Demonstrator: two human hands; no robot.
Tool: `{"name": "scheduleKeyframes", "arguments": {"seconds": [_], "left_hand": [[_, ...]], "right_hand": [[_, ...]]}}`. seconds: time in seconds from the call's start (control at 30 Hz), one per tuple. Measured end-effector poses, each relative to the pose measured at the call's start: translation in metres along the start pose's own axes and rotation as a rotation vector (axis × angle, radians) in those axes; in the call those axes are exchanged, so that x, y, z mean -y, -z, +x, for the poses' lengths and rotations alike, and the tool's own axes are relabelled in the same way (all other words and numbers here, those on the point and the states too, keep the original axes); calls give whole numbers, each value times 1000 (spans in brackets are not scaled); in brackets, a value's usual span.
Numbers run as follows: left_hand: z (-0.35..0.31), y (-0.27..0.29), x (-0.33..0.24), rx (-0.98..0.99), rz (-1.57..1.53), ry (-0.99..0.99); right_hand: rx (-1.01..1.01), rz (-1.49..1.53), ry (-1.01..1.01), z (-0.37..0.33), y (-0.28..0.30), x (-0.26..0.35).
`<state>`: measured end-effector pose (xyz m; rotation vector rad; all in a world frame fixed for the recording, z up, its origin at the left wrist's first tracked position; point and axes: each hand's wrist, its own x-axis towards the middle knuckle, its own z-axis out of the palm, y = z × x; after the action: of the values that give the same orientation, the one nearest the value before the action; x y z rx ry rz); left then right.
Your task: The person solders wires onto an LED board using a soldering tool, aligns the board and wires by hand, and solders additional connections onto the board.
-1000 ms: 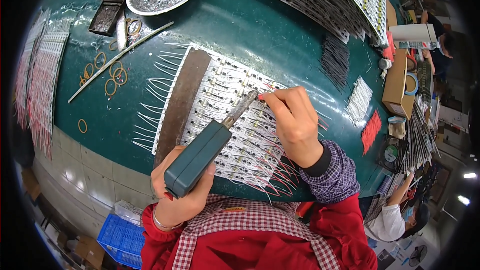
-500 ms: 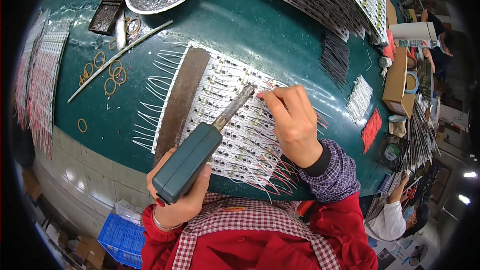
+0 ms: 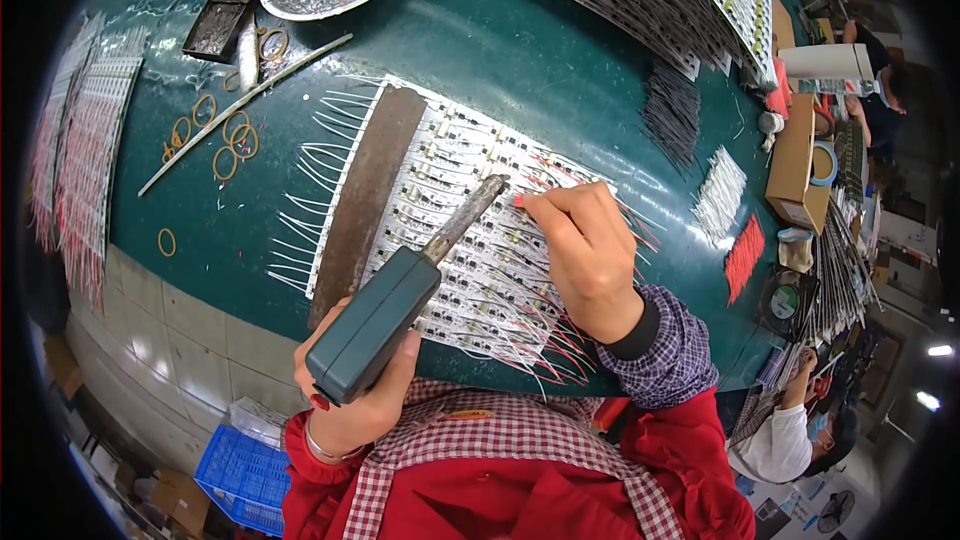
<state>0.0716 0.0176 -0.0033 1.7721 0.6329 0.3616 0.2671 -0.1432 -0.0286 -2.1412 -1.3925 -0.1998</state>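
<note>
**Fingers close to a hot tip over crowded strips**

Fingers [image 3: 545, 208] of the right hand [image 3: 590, 260] are pinched together on a thin wire end, pressed down on the rows of white LED strips [image 3: 470, 240] that lie side by side on the green worktop [image 3: 520, 50]. The left hand [image 3: 360, 390] is wrapped around the teal handle of a soldering iron [image 3: 400, 290], whose dark metal tip [image 3: 495, 185] is held just beside the right fingertips, over the same strips.

A burn is judged the nearest risk: the tip and the pinching fingertips are almost touching, and a small slip of either hand would bring them together. The iron is held far back on its handle, so the tip may wander and a neighbouring pad may be bridged with solder, the strips being packed tightly. If the wire is released too soon, a weak joint could be left. The red and white leads [image 3: 560, 350] fanned out near the purple cuff could be snagged by the sleeve and the strips dragged out of line. The long rusty bar [image 3: 365, 200] laid across the strips' left ends seems to be holding them; were it nudged, the rows could shift under the tip. The white leads [image 3: 310, 160] beyond the bar lie loose.
</note>
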Motion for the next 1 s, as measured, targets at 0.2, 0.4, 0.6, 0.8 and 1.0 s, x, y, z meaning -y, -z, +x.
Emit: {"name": "scheduleKeyframes", "arguments": {"seconds": [0.2, 0.4, 0.6, 0.8, 1.0], "left_hand": [[1, 2, -2, 68, -9, -6], [2, 2, -2, 86, 13, -25], [3, 1, -3, 101, 34, -35], [1, 0, 0, 111, 50, -25], [-9, 4, 2, 38, 26, 43]], "right_hand": [[25, -1, -12, -1, -2, 0], [29, -12, -21, -1, -1, 1], [46, -21, -21, 1, 0, 2], [71, -57, -13, 2, 2, 4], [76, -78, -10, 2, 2, 4]]}}
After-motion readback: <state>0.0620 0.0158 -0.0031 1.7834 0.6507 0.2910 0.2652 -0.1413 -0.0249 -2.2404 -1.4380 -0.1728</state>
